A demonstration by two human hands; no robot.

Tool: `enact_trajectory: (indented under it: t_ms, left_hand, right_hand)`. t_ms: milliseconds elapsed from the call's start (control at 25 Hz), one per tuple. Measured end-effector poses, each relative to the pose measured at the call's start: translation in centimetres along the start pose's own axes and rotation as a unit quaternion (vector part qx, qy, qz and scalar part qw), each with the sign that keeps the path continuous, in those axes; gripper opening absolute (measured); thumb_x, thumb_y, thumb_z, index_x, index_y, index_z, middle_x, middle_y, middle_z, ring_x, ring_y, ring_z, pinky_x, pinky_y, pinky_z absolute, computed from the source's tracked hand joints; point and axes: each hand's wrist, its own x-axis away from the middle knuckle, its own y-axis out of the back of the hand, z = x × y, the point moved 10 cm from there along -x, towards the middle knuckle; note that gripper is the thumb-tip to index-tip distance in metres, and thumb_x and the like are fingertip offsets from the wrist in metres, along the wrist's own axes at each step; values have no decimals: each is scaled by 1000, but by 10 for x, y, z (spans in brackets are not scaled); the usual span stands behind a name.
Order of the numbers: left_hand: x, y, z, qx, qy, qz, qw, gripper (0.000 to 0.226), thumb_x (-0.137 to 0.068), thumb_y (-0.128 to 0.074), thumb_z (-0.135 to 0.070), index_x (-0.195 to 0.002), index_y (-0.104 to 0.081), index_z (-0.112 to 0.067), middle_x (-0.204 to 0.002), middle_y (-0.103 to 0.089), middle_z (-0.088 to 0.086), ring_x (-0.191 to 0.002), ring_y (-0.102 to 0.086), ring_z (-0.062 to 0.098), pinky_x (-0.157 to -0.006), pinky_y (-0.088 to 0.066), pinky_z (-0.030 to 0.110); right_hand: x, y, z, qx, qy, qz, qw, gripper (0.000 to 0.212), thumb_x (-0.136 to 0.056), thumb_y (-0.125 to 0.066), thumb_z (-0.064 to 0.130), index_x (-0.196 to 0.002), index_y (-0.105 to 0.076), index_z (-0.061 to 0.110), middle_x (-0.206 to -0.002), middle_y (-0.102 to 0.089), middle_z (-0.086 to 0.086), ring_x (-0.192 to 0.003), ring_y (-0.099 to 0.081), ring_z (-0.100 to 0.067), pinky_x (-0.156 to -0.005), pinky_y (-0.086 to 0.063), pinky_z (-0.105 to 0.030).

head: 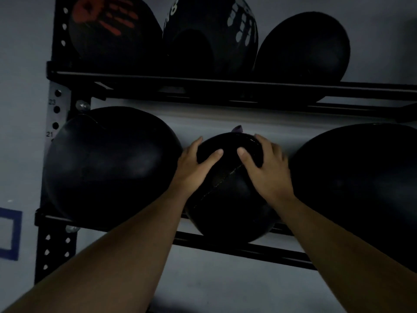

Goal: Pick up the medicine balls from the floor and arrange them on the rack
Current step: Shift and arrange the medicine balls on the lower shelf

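A black medicine ball (228, 199) with a stitched seam rests on the lower rails of the black rack (225, 242), between two larger black balls. My left hand (194, 166) presses on its upper left side, fingers spread over the top. On the ball's upper right side lies my right hand (266, 163), thumb across the top. Both hands grip the ball. A large black ball (108, 163) sits to its left and another large ball (361, 184) to its right.
The upper shelf (225, 86) carries three black balls: one with a red handprint (112, 30), one with white markings (212, 35), one plain (304, 48). The rack's perforated upright (56, 109) stands at left against a grey wall. A blue square outline (11, 233) marks the wall.
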Motion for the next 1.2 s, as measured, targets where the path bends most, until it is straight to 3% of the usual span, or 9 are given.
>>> enact_trajectory:
  t_ms: [240, 360, 440, 600, 680, 760, 880, 1080, 1200]
  left_hand:
    - [-13, 0, 3, 12, 3, -28, 1000, 97, -70, -61, -89, -154, -50, -43, -155, -57, -1, -140, -59, 25, -116, -49, 44]
    - [-12, 2, 7, 26, 52, -80, 995, 93, -79, -54, -90, -152, -52, -33, -143, -62, 3, -133, -63, 32, -100, -51, 40]
    - [-9, 3, 15, 31, 102, -87, 990, 105, -81, -49, -91, -163, -40, -25, -155, -56, 12, -140, -58, 39, -108, -50, 45]
    - [-7, 0, 19, 7, 139, -75, 988, 106, -90, -42, -86, -171, -25, -21, -169, -42, 18, -151, -47, 43, -122, -42, 56]
    - [-5, 3, 3, -55, 95, -112, 988, 88, -100, -41, -74, -169, -31, -21, -170, -38, 17, -154, -41, 42, -125, -37, 55]
    - [-10, 3, -36, -121, -41, -137, 982, 67, -106, -44, -60, -163, -44, -26, -171, -40, 9, -158, -35, 32, -128, -32, 51]
    - [-21, -20, -57, -153, -126, -50, 979, 71, -96, -50, -75, -158, -50, -39, -169, -45, -5, -158, -40, 22, -127, -34, 53]
    - [-48, -17, -41, -170, -35, -22, 985, 87, -82, -47, -90, -157, -46, -45, -166, -45, -2, -150, -48, 31, -120, -42, 57]
    - [-55, -10, -25, -115, 52, -22, 992, 90, -83, -47, -88, -154, -51, -34, -156, -54, 6, -139, -58, 34, -113, -50, 52]
  right_hand:
    - [7, -12, 1, 66, 14, -7, 998, 87, -84, -24, 89, -162, -19, 51, -175, -22, -6, -159, -18, -39, -125, -17, -65]
    - [-37, -18, 8, 65, 35, 92, 993, 80, -85, -29, 89, -158, -26, 57, -171, -30, -1, -156, -25, -36, -124, -23, -62]
    - [-58, -25, 18, 53, 38, 155, 986, 74, -85, -35, 89, -153, -35, 60, -168, -36, 4, -154, -30, -32, -123, -25, -58]
    - [-60, -29, 19, 54, 42, 144, 987, 74, -86, -34, 89, -152, -40, 56, -165, -41, 6, -151, -35, -31, -121, -30, -56]
    - [-54, -24, 14, 61, 25, 117, 991, 80, -86, -33, 90, -153, -41, 48, -161, -44, 1, -148, -39, -33, -118, -34, -57]
    - [-48, -7, 9, 2, 6, 41, 999, 76, -88, -38, 85, -148, -49, 40, -153, -50, -4, -141, -46, -33, -114, -41, -56]
    - [-25, 2, -3, -86, 7, -14, 996, 70, -88, -40, 79, -147, -52, 42, -155, -49, -3, -143, -47, -30, -115, -43, -51]
    - [-37, -9, -12, -32, -44, 25, 998, 81, -83, -32, 87, -156, -38, 52, -166, -39, -4, -152, -36, -37, -121, -34, -57]
    - [-71, -21, 1, -13, -41, 135, 990, 75, -85, -41, 85, -152, -46, 52, -163, -44, -2, -150, -41, -33, -122, -35, -50]
